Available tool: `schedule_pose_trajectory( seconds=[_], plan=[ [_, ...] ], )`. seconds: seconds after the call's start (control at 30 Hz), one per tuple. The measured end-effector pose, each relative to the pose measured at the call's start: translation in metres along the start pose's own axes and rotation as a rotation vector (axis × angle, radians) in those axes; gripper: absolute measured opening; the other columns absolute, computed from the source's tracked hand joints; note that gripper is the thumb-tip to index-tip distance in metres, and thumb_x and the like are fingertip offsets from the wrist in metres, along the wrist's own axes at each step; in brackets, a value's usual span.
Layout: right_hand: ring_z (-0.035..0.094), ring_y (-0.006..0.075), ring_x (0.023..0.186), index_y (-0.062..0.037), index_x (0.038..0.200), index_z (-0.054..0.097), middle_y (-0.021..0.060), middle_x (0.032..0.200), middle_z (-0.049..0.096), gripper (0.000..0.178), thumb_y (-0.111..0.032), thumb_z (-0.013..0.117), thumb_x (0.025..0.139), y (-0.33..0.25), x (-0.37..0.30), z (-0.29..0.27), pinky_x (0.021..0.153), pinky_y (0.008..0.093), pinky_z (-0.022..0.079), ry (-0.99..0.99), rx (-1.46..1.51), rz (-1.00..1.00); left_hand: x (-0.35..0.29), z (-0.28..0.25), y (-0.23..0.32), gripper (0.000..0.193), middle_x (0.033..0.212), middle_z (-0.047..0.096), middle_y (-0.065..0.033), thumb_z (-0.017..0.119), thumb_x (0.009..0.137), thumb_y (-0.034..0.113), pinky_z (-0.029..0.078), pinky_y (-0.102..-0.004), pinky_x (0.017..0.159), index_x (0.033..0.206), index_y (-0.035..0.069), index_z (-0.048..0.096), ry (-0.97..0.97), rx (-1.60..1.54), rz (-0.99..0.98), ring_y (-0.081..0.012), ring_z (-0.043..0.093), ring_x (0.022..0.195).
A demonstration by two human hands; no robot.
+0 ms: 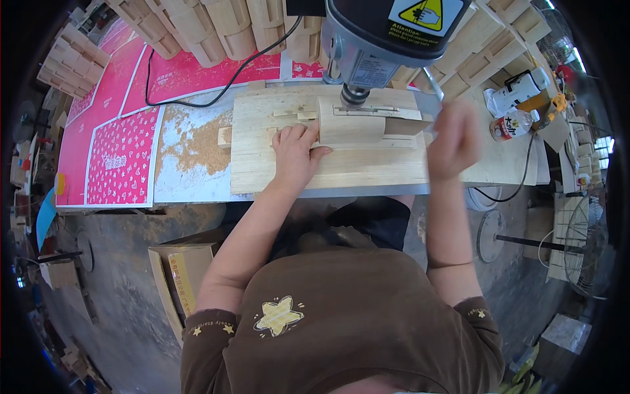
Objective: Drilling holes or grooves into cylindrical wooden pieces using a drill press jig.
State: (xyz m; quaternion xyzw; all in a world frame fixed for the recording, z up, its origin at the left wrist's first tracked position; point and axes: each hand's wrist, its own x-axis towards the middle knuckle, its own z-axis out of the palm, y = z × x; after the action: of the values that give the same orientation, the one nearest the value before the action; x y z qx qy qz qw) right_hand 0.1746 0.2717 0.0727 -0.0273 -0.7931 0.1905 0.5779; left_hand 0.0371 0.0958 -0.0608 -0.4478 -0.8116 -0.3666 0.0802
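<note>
A pale wooden block [349,129] with a rounded face lies on a flat wooden board [262,174], beneath the chuck [355,98] of a drill press [374,62]. My left hand [296,156] grips the block's left end, its thumb along the front and its fingers bent near thin wooden strips on the board. To the right, my right hand [455,139] is raised off the board, close to the drill press's metal lever [434,84]. Motion smears its fingers, so whether it touches the lever is unclear. The bit's tip is hard to make out.
Rows of similar wooden blocks [231,29] stand behind the board. A black cable [226,95] crosses the pink sheet [125,157] at left, beside scattered sawdust [197,141]. At right are a plastic bottle [514,125] and another cable. An open cardboard box [172,276] stands below.
</note>
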Motion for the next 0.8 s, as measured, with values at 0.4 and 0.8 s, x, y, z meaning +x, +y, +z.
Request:
schedule_pose_trajectory(
  seconds=[0.4,0.8],
  plan=[
    [0.054,0.0155,0.075,0.0005,0.099,0.059,0.0062,0.078,0.059,0.028,-0.025,0.05,0.091,0.028,0.084,0.018,0.07,0.0283,0.043,-0.252,0.0,0.257,0.009,-0.006,0.004,0.048,0.085,0.056,-0.0021,0.082,0.054,0.027,0.029,-0.0396,0.088,0.096,0.011,0.065,-0.009,-0.252,-0.145,-0.0199,0.053,0.091],
    [0.056,0.0208,0.084,-0.0001,0.097,0.06,0.0095,0.088,0.06,0.025,-0.004,0.068,0.074,0.046,-0.055,-0.04,0.076,0.0292,0.044,-0.773,0.136,0.611,-0.014,-0.096,-0.058,0.024,0.079,0.061,-0.0007,0.076,0.064,0.015,0.044,-0.0281,0.071,0.084,0.007,0.067,-0.052,-0.582,-0.184,-0.0125,0.059,0.076]
  ],
)
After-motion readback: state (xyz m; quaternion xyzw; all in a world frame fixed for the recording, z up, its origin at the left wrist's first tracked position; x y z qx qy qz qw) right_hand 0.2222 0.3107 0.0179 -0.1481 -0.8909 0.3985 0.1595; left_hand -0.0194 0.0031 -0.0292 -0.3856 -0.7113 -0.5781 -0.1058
